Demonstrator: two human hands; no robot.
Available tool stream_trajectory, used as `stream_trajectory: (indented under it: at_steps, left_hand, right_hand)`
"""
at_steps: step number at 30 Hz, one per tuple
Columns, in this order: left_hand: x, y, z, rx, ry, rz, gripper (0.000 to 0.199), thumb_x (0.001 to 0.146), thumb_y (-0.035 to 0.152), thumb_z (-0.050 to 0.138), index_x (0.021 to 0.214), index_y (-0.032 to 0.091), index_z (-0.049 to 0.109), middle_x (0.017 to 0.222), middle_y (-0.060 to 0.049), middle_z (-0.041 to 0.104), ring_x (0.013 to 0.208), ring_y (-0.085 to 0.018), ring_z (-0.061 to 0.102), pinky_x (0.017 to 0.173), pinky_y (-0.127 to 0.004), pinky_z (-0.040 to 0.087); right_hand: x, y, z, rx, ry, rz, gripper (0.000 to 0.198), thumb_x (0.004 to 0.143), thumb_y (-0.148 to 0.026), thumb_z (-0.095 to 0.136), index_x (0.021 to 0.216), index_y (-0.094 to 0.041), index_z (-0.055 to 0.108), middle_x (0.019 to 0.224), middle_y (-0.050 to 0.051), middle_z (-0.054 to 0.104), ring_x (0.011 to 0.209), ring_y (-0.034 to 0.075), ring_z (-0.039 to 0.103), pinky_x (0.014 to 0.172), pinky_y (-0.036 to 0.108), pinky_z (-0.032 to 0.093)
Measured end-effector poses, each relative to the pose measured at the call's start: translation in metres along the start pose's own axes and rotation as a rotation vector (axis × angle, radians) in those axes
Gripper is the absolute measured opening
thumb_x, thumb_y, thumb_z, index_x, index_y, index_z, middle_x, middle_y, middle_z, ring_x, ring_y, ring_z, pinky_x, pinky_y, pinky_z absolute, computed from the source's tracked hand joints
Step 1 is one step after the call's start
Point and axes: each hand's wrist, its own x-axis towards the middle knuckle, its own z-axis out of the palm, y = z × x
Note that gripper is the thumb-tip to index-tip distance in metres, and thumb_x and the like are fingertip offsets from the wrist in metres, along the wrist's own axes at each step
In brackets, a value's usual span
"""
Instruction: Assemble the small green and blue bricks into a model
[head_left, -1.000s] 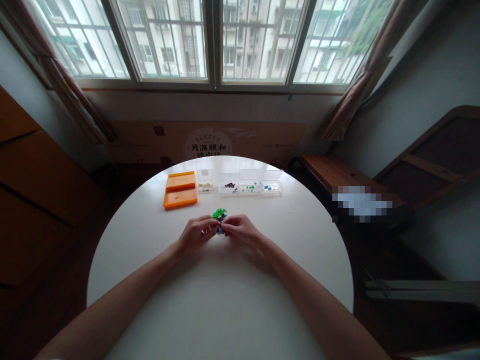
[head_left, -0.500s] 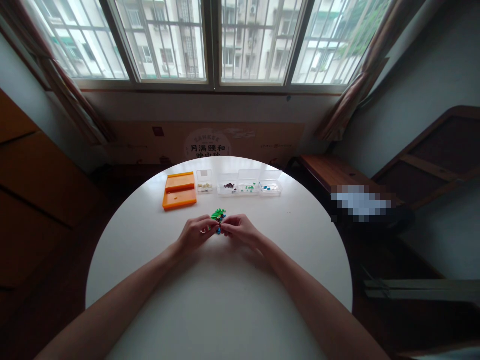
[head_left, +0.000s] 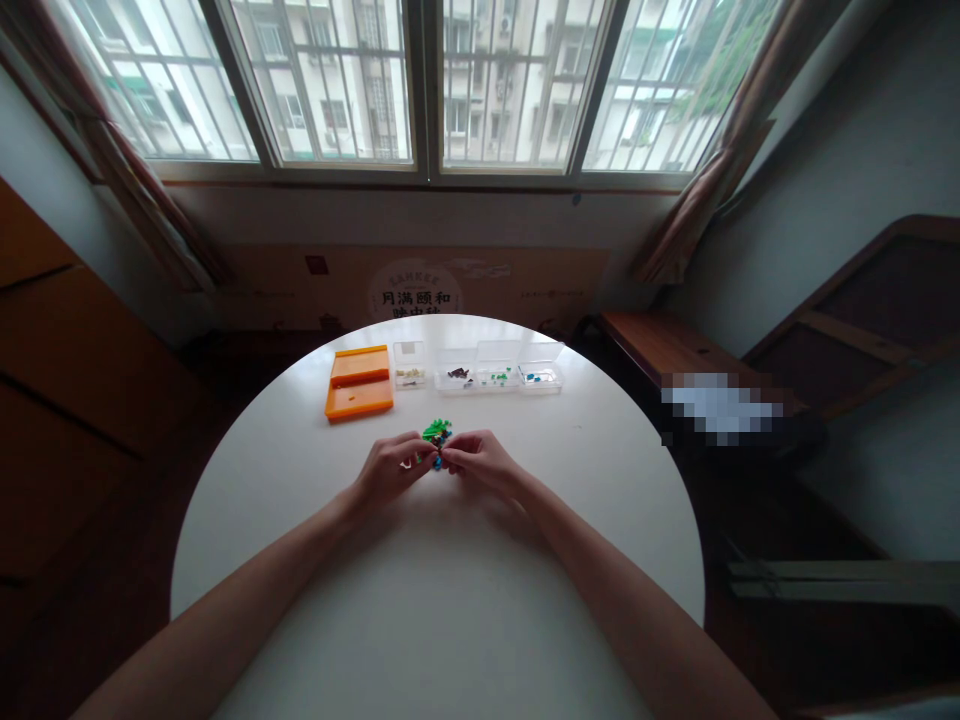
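A small model of green, blue and brown building bricks (head_left: 437, 431) is between my two hands, over the middle of the white table (head_left: 465, 600). My left hand (head_left: 391, 463) is closed on its left side, thumb and forefinger pinched together. From the right, my right hand (head_left: 480, 458) meets it with its fingertips pinched at the model's edge. Whether a separate tiny piece sits between the right fingertips cannot be made out. The fingers cover much of the model's lower part.
Beyond my hands lies an open orange case (head_left: 360, 398) with a tiny piece in it. To its right stand a clear box (head_left: 409, 352) of cream pieces and a clear compartment box (head_left: 487, 388) with dark, green and blue pieces. A wooden bench (head_left: 675, 345) stands right of the table.
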Motion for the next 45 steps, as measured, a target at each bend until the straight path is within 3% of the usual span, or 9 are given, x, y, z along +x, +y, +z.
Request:
stream_trajectory:
  at_steps: [31, 45]
  left_hand:
    - [-0.0009, -0.0021, 0.0004, -0.021, -0.022, 0.051, 0.010, 0.083, 0.021, 0.058, 0.084, 0.015, 0.066, 0.071, -0.002, 0.060, 0.054, -0.006, 0.050, 0.053, -0.017, 0.041]
    - [0.0000, -0.0002, -0.0001, 0.007, 0.033, -0.013, 0.014, 0.084, 0.026, 0.057, 0.081, 0.015, 0.066, 0.069, -0.002, 0.061, 0.052, -0.006, 0.051, 0.052, -0.017, 0.042]
  right_hand:
    - [-0.0007, 0.0015, -0.0008, -0.020, -0.036, -0.023, 0.033, 0.068, -0.043, 0.069, 0.074, -0.010, 0.067, 0.062, 0.002, 0.062, 0.052, 0.008, 0.050, 0.052, 0.022, 0.039]
    - [0.0005, 0.0020, -0.0010, 0.017, -0.005, -0.040, 0.035, 0.065, -0.041, 0.073, 0.084, -0.012, 0.066, 0.063, 0.001, 0.061, 0.053, 0.009, 0.052, 0.051, 0.022, 0.041]
